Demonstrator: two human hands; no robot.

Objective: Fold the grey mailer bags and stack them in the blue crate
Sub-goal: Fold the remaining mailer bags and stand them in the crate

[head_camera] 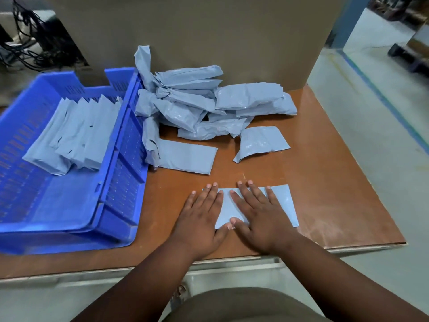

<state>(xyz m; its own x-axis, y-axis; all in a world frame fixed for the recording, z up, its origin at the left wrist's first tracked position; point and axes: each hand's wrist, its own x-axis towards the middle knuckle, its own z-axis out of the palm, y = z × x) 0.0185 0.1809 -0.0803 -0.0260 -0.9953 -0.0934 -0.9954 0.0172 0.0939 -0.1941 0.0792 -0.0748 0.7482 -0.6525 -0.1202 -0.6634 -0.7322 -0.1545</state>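
Observation:
A flat grey mailer bag (282,203) lies near the table's front edge. My left hand (202,217) and my right hand (257,214) press on it side by side, fingers straight and spread, thumbs almost touching. The bag's left part is hidden under my hands. A heap of unfolded grey mailer bags (197,105) lies at the back of the table. The blue crate (76,205) stands on the left and holds a row of several folded grey bags (76,133) overlapping one another.
One loose bag (185,156) lies beside the crate wall, another (262,142) further right. A large brown cardboard sheet (209,31) stands behind the heap. The brown table (336,182) ends at its right edge above a grey floor. Black cables lie at the far left.

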